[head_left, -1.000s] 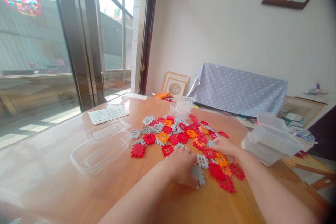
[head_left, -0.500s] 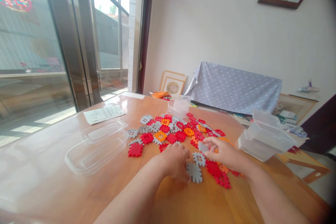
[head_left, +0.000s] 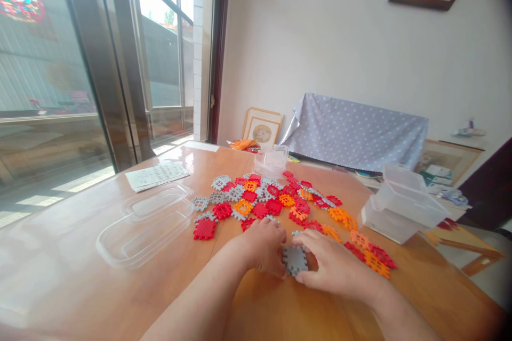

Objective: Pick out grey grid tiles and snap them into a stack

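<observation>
A grey interlocking tile [head_left: 295, 260] is held low in the middle of the frame, just above the wooden table [head_left: 80, 287], pinched on its left edge by the curled fingers of the left hand [head_left: 264, 248] and on its right edge and underside by the fingers of the right hand [head_left: 330, 266]; both hands are closed on it, and whether a second grey tile lies behind it cannot be told. Just above the hands a scatter of red, orange and grey tiles [head_left: 276, 200] is spread across the table's centre. A clear lid [head_left: 146, 224] lies at centre left, with a sheet of paper [head_left: 157, 175] above it; clear boxes [head_left: 404, 208] are stacked at the right, and a small clear tub [head_left: 272, 161] stands beyond the scatter. It is judged that the notched edges could be misaligned if the tile is pressed askew, so that it slips from the fingertips, and nearby tiles could be knocked along the table by either wrist
</observation>
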Motion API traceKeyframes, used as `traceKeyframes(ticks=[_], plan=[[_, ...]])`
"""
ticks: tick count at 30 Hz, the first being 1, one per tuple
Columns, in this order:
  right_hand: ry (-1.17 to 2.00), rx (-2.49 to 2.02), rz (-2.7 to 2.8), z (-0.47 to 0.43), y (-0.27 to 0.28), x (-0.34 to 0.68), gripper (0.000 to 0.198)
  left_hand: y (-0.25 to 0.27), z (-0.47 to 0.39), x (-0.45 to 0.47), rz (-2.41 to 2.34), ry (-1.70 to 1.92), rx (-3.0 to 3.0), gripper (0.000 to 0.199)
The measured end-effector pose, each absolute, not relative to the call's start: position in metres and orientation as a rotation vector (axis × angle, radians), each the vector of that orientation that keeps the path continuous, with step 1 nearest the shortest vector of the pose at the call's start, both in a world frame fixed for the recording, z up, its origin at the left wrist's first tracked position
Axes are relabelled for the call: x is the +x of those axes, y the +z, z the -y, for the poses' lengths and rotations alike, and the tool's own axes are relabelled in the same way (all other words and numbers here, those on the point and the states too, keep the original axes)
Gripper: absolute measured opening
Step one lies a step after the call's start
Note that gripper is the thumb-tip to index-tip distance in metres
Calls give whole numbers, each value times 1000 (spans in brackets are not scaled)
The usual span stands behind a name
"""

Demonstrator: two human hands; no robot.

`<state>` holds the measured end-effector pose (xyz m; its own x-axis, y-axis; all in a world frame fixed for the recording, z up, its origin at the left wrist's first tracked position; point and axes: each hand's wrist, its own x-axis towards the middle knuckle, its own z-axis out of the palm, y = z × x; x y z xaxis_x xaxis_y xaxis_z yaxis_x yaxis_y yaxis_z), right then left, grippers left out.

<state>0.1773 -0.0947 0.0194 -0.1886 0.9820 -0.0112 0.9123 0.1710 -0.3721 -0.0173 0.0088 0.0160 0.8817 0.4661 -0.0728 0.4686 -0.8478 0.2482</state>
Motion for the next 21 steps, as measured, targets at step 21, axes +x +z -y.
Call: traceKeyframes(ticks=[21], plan=[[448, -1846, 2143, 99, 6, 177, 43, 8, -3, -5, -797, 10, 2733, 48]])
